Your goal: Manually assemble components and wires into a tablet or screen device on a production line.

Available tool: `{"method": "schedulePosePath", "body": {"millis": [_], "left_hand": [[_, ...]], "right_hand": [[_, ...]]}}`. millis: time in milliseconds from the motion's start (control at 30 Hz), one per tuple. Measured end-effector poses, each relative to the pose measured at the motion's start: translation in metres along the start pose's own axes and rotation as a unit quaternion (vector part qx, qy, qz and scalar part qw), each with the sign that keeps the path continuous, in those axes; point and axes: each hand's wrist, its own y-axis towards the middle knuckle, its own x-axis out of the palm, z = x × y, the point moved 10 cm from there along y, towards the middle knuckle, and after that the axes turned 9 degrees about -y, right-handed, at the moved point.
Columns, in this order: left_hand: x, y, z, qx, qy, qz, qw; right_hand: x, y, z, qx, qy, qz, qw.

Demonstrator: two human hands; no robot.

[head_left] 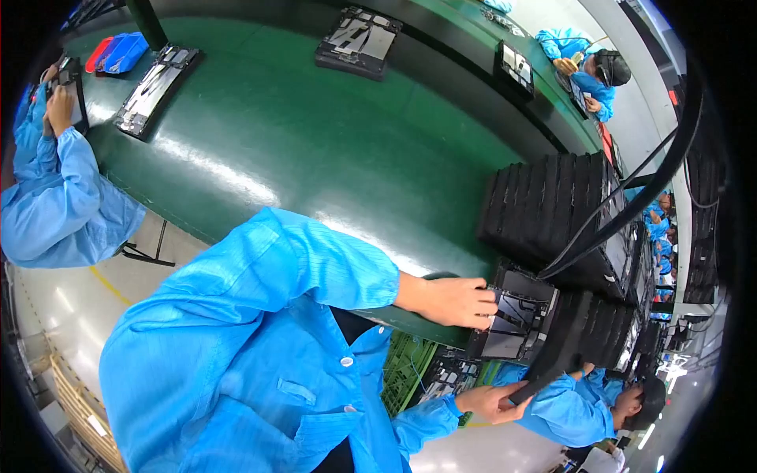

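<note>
Green conveyor belt [315,150]; black tray [512,315] under left hand [453,301] fingers.

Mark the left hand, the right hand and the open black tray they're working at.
left hand [453,301], head view, back of the hand.
right hand [495,400], head view, the palm side.
open black tray [516,311], head view, its inner floor.

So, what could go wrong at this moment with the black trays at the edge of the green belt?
1. The right hand grips the tilted black tray only at its lower end, off the green belt; it could slip.
2. The left hand rests on the open tray beside it, so fingers might get pinched.
3. Black cables cross the tall tray stack and may snag.
</note>
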Motion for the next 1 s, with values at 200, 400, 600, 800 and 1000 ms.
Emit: {"method": "schedulePosePath", "body": {"millis": [200, 400, 600, 800, 1000], "left_hand": [[0.019, 0.032, -0.049, -0.027, 0.018, 0.014, 0.999], [0.037, 0.051, -0.067, -0.074, 0.072, -0.067, 0.992], [0.012, 0.038, -0.068, -0.115, 0.051, -0.101, 0.987], [-0.098, -0.083, -0.062, -0.320, -0.278, 0.030, 0.905], [-0.181, -0.213, -0.077, -0.598, -0.449, 0.215, 0.629]], "right_hand": [[-0.038, 0.014, 0.008, 0.127, 0.116, 0.111, 0.979], [-0.068, 0.000, -0.010, 0.248, 0.192, 0.082, 0.946], [-0.066, -0.024, -0.005, 0.324, 0.255, -0.055, 0.910], [-0.050, -0.030, -0.072, 0.092, 0.292, -0.021, 0.952], [0.011, -0.069, -0.121, 0.021, 0.392, -0.166, 0.905]]}}
